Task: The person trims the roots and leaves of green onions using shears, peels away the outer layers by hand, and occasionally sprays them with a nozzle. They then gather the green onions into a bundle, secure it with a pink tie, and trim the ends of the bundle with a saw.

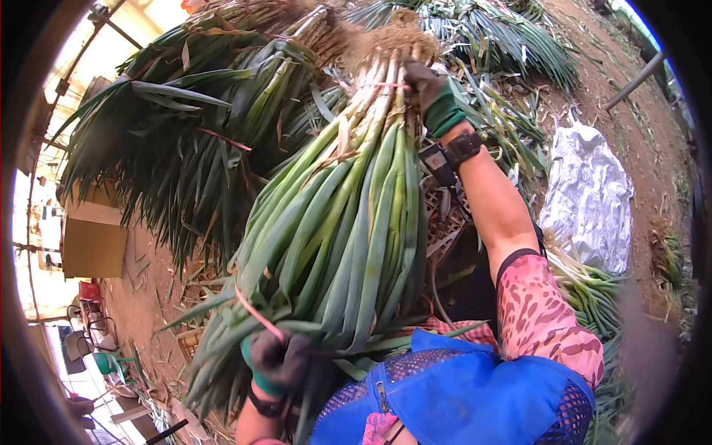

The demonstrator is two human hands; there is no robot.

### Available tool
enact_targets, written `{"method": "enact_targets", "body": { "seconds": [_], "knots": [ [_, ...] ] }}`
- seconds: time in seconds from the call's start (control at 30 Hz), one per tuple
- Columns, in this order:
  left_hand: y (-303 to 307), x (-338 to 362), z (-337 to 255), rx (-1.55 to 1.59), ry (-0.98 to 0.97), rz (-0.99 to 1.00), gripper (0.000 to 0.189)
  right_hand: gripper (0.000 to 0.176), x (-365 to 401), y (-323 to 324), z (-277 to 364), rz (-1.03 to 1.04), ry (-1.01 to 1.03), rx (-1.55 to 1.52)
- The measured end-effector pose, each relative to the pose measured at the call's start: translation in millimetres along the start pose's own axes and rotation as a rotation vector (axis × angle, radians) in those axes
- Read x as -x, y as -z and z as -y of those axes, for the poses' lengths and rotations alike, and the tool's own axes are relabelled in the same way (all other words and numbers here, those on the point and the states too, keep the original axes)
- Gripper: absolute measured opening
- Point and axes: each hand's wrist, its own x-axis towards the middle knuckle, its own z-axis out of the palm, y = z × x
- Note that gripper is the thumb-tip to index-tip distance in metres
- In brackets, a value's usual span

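Note:
A large bundle of green onions (371,200) lies across the middle of the view, its roots at the top and its long green leaves fanning down to the lower left. A pink tie goes round the pale stalks just below the roots. My right hand (434,93), in a dark and green glove, is closed on the stalks near that tie. Lower down, my left hand (278,360), gloved too, is closed on a pink string (256,311) that runs over the leaves. Part of its fingers is hidden by the glove's angle and shadow.
More green onions (200,156) are heaped at the left, with another pile (497,44) at the back. A white sack (587,196) lies at the right beside loose green onions (589,293). A cardboard box (94,241) stands at the far left, and a plastic crate (443,230) shows beneath the bundle.

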Motion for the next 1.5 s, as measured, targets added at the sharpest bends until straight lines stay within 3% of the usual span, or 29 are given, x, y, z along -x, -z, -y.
{"method": "enact_targets", "body": {
  "seconds": [0.03, 0.1, 0.13, 0.17, 0.23, 0.27, 0.3, 0.37, 0.4, 0.47, 0.57, 0.6, 0.67, 0.8, 0.83, 0.93, 1.0, 1.07, 1.1, 1.13, 1.2, 1.3, 1.37, 1.47, 1.5],
  "knots": [
    [-7, -24, 0, -0.012, -0.148, 0.103, 0.006, 0.034, -4, 15, -17, -0.065, 0.100, 0.042],
    [-31, -69, 4, -0.063, -0.320, 0.025, 0.009, 0.030, -13, 45, -54, -0.212, 0.292, 0.147],
    [-41, -88, 11, 0.014, -0.193, 0.001, 0.021, 0.032, -1, 53, -46, -0.111, -0.345, -0.256],
    [-47, -116, 28, -0.089, -0.155, 0.100, 0.034, 0.033, 1, 58, -79, -0.064, -0.312, -0.193],
    [-73, -161, 42, -0.456, -0.030, 0.170, 0.050, 0.040, 16, 80, -147, 0.065, -0.210, 0.440],
    [-90, -172, 79, -0.478, 0.053, 0.255, 0.049, 0.034, 36, 83, -156, 0.116, -0.337, 0.448],
    [-110, -168, 101, -0.644, 0.053, 0.278, 0.046, 0.034, 57, 86, -163, 0.170, -0.463, 0.464],
    [-140, -138, 123, -0.671, 0.079, 0.223, 0.046, 0.044, 114, 99, -142, 0.270, -0.336, 0.855],
    [-148, -125, 124, -0.651, 0.086, 0.165, 0.046, 0.048, 115, 108, -230, 0.177, -0.455, 0.965],
    [-150, -110, 129, -0.524, 0.067, 0.141, 0.044, 0.048, 153, 94, -146, 0.103, -0.635, 0.885],
    [-143, -104, 96, -0.392, 0.115, 0.114, 0.040, 0.055, 189, 73, -137, 0.303, -0.728, 0.820],
    [-142, -99, 89, -0.346, 0.140, 0.117, 0.040, 0.067, 212, 61, -140, 0.189, -0.783, 0.916],
    [-139, -83, 78, -0.254, 0.201, 0.115, 0.038, 0.080, 241, 42, -143, 0.133, -0.709, 1.108],
    [-134, -26, 77, 0.063, 0.141, 0.116, 0.038, 0.079, 257, 58, -177, 0.143, -0.555, 1.049],
    [-127, -9, 74, 0.199, 0.229, 0.222, 0.035, 0.079, 257, 63, -175, 0.165, -0.547, 1.047],
    [-86, 30, 22, 0.307, 0.350, 0.458, 0.032, 0.040, 234, 73, -169, 0.127, -0.599, 1.023],
    [-68, 56, 19, 0.430, 0.339, 0.405, 0.031, 0.025, 234, 96, -139, 0.497, 0.117, 1.384],
    [-30, 79, 6, 0.532, 0.259, 0.344, 0.032, 0.026, 248, 113, -121, 0.382, 0.422, 1.211],
    [-12, 92, 10, 0.510, 0.270, 0.252, 0.032, 0.014, 258, 106, -95, 0.314, -0.003, 0.653],
    [7, 104, 22, 0.479, 0.230, 0.183, 0.033, 0.020, 269, 98, -67, 0.056, -0.304, 0.053],
    [34, 138, 44, 0.627, 0.389, -0.113, 0.033, 0.023, 284, 94, -58, 0.064, -0.158, 0.165],
    [68, 185, 100, 0.338, 0.539, -0.407, 0.028, 0.025, 303, 90, -37, 0.285, -0.265, 0.329],
    [88, 232, 168, -0.129, 0.544, -0.501, 0.035, 0.025, 310, 85, -51, 0.303, -0.276, 0.403],
    [101, 295, 212, -0.607, 0.877, -0.662, 0.041, 0.022, 298, 92, -111, 0.330, -0.261, 0.476],
    [105, 313, 230, -0.548, 0.961, -0.689, 0.043, 0.021, 293, 94, -123, 0.334, -0.256, 0.496]
  ]
}}
